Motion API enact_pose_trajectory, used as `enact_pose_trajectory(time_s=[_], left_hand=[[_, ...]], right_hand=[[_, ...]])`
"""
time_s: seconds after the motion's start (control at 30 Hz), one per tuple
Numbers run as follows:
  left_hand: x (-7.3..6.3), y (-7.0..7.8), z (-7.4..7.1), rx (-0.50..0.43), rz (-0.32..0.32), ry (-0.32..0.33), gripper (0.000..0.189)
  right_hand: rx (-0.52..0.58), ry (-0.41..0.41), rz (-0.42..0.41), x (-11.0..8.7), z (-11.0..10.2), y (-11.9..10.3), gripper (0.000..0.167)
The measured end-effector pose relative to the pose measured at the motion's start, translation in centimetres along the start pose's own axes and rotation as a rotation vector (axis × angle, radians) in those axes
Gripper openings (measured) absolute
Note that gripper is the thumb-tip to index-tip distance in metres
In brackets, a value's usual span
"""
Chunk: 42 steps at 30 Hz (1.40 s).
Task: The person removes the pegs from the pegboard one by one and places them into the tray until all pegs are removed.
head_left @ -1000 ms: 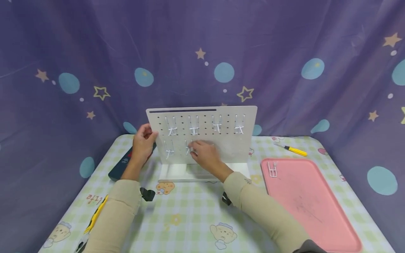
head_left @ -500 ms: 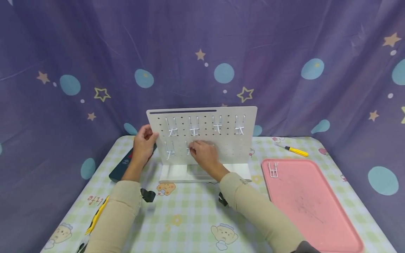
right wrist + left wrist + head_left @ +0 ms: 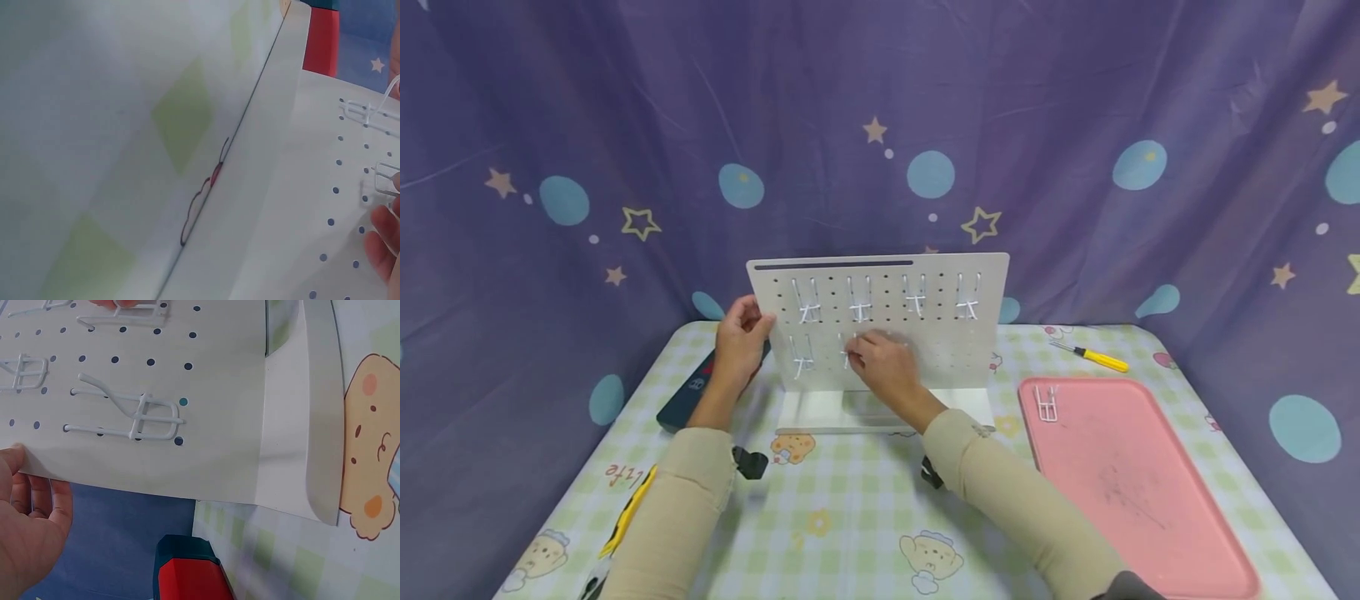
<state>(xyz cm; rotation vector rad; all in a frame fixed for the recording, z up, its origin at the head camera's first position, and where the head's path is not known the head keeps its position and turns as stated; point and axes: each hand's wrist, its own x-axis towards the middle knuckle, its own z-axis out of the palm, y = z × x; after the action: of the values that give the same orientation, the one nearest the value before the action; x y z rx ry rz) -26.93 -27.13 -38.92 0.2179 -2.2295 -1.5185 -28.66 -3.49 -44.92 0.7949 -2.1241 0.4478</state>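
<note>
A white pegboard [image 3: 955, 358] stands upright on its base. My left hand [image 3: 741, 337] holds its left edge, the thumb on the front face and the other fingers behind. With its fingertips my right hand [image 3: 887, 367] pinches a white wire hook [image 3: 137, 314] in the lower row, partly hidden by the fingers. To the left of that one, another wire hook [image 3: 156, 419] lies against the board in its holes. Several more hooks, such as the top-row hook [image 3: 860, 300], hang above.
On the right, a pink tray [image 3: 1135, 517] bears white wire hooks [image 3: 1046, 404]. Behind it lies a yellow-handled screwdriver [image 3: 1101, 359]. A dark teal and red box [image 3: 683, 396] sits beside the left arm. A yellow and black tool [image 3: 628, 512] is partly covered by the left sleeve.
My right wrist has shifted slightly left, and the pinched hook's lower end has moved nearer the board and my fingers. My left hand keeps its hold on the edge.
</note>
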Motion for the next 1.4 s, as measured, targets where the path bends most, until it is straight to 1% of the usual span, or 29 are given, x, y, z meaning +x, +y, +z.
enact_pose_trajectory(time_s=[0.1,0.2,0.3,0.43,0.6,0.93,1.03,1.17,1.3,1.4], left_hand=[[0.0,-0.1,0.1,-0.007,0.022,0.005,0.032],[-0.1,-0.2,0.1,-0.009,0.034,0.005,0.032],[-0.1,-0.2,0.1,-0.005,0.033,0.004,0.032],[-0.1,-0.3,0.0,-0.002,0.032,0.002,0.031],[0.0,-0.3,0.0,-0.003,0.032,0.003,0.031],[0.0,-0.3,-0.1,0.027,0.012,0.005,0.032],[-0.1,-0.1,-0.1,0.03,0.015,-0.001,0.031],[-0.2,0.0,0.0,0.029,0.016,-0.006,0.032],[-0.2,0.0,0.0,0.02,0.015,-0.006,0.032],[-0.1,-0.1,0.0,0.01,0.019,-0.005,0.032]], right_hand=[[0.02,0.01,-0.015,0.0,-0.4,0.0,0.005],[0.043,-0.002,-0.026,-0.1,-1.0,0.0,0.005],[0.083,-0.039,-0.024,-0.3,-2.0,0.2,0.004],[0.125,-0.102,0.011,-0.8,-3.5,0.6,0.005],[0.136,-0.171,0.054,-1.7,-5.6,1.5,0.006],[0.182,-0.232,0.098,-3.9,-9.4,4.5,0.009],[0.191,-0.267,0.131,-4.5,-10.3,5.5,0.007],[0.237,-0.314,0.181,-5.2,-11.7,6.9,0.003],[0.277,-0.348,0.228,-6.0,-13.2,8.5,0.005],[0.277,-0.373,0.253,-6.6,-14.3,9.8,0.006]])
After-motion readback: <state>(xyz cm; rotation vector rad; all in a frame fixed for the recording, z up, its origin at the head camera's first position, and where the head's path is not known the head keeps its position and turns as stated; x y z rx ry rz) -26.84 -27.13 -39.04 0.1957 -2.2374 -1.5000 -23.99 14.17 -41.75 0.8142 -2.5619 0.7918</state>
